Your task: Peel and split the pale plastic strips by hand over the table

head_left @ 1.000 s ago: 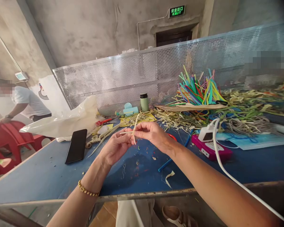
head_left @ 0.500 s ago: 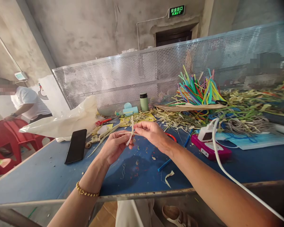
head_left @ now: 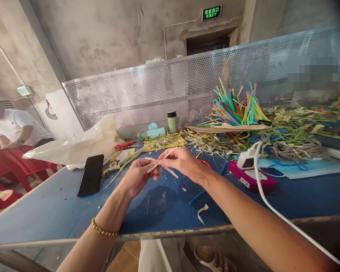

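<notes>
Between my two hands are pale, flat plant-fibre strips [head_left: 170, 173] that cross one another, their ends sticking out at several angles. My left hand [head_left: 138, 174] pinches the crossing from the left with thumb and fingers. From the right, my right hand [head_left: 179, 161] pinches the same strips, its fingertips nearly touching those of the left. Both hands are held over the blue table [head_left: 124, 221]. How the strips are joined at the crossing is hidden by my fingertips.
A black phone [head_left: 90, 175] lies left. Scissors with red handles [head_left: 124, 145], a green bottle [head_left: 172, 122] and dry fibre scraps [head_left: 215, 139] are behind. Right are colourful pipe cleaners [head_left: 239, 105] and a magenta box [head_left: 252, 177] with a white cable [head_left: 268, 204]. A person [head_left: 22, 124] leans over red chairs.
The crossed strips have turned: the end that pointed straight up now slants right, and another end hangs down to the right. The person at left has shifted lower and leftward.
</notes>
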A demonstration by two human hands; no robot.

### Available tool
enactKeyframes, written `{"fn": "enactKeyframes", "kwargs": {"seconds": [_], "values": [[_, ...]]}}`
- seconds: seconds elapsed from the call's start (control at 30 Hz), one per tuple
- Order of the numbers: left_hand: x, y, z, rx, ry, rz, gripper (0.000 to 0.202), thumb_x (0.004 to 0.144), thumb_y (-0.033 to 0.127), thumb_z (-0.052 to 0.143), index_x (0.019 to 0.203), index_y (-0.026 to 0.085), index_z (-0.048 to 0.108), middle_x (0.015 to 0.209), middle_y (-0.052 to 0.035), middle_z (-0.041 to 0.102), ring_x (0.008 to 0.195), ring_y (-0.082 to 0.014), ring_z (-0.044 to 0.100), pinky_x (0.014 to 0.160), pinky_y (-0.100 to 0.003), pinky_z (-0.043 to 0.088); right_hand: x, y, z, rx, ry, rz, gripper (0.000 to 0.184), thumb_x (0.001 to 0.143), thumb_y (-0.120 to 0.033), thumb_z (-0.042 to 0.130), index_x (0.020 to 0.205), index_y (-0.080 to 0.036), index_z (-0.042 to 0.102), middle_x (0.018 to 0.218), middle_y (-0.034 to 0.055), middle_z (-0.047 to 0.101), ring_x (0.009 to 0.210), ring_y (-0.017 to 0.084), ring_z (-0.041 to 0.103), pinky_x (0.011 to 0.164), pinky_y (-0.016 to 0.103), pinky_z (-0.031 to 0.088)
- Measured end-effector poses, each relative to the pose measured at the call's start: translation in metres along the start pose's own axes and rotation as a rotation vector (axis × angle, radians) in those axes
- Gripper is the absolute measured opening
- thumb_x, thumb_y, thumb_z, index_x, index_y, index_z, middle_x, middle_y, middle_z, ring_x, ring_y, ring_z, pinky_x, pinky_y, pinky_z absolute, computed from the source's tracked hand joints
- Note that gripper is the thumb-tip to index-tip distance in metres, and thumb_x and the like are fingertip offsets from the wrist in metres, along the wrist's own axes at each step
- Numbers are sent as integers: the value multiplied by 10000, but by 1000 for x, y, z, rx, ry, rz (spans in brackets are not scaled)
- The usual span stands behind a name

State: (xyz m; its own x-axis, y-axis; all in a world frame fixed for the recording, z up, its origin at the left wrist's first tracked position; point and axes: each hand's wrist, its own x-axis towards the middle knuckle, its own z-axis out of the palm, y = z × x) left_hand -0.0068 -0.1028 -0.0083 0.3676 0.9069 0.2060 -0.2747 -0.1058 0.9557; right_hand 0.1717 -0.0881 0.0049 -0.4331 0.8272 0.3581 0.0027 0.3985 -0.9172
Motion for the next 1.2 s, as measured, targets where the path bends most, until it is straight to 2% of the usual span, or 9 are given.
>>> {"fn": "enactKeyframes", "kwargs": {"seconds": [0.27,0.37,0.43,0.57,0.7,0.77,0.9,1.03,1.2], "values": [[2,-4,0,-158,-49,52,212,696,268,810,735,93,697,644,-17,598,573,-115,577,636,-253,445,1,2,9,285,-41,-68,228,758,-326,753,840,-145,641,696,41,707,589,150,641,650,330,515],[0,-2,0,-58,-105,52,188,767,263,751,755,83,697,679,-41,619,593,-129,596,636,-260,452,0,2,6,280,-128,-85,207,796,-330,709,854,-148,628,679,37,699,577,158,644,668,351,518],[-1,0,0,22,-116,39,192,795,264,724,756,78,693,663,-47,618,570,-125,582,608,-260,450,0,2,3,195,-111,-61,178,794,-304,697,844,-145,633,701,44,698,623,161,650,709,349,511],[-1,1,1,70,-53,29,209,781,281,733,727,84,686,647,-47,617,562,-120,559,572,-254,445,2,1,-2,-117,168,-56,185,757,-285,706,864,-144,656,848,72,693,753,167,622,736,316,479],[1,1,2,101,54,125,231,755,321,745,744,95,697,654,-43,627,572,-121,550,603,-262,445,0,-6,-4,-525,487,-266,177,845,-329,607,814,-165,663,816,67,672,752,169,570,711,306,423],[2,0,2,145,96,173,228,762,329,736,760,104,699,670,-42,635,602,-127,551,637,-269,444,-2,-8,-1,-581,381,-274,268,872,-355,571,707,-161,654,699,45,639,656,145,529,632,286,389],[1,-1,4,275,157,238,217,808,329,689,742,122,688,643,-21,618,643,-130,537,670,-260,422,-3,-4,7,-499,174,-148,298,827,-373,613,641,-146,670,581,14,591,549,114,460,536,263,337],[0,0,7,363,153,259,247,829,327,658,678,131,652,612,-12,596,626,-130,521,655,-257,405,-1,4,8,-352,146,-111,235,785,-334,637,667,-136,685,618,14,605,566,107,459,535,248,344],[1,0,7,406,154,271,250,844,320,630,670,140,629,595,3,570,605,-124,504,623,-249,388,-2,3,9,-337,144,-66,293,784,-372,638,604,-142,658,512,-23,493,504,88,370,486,244,274]]}}
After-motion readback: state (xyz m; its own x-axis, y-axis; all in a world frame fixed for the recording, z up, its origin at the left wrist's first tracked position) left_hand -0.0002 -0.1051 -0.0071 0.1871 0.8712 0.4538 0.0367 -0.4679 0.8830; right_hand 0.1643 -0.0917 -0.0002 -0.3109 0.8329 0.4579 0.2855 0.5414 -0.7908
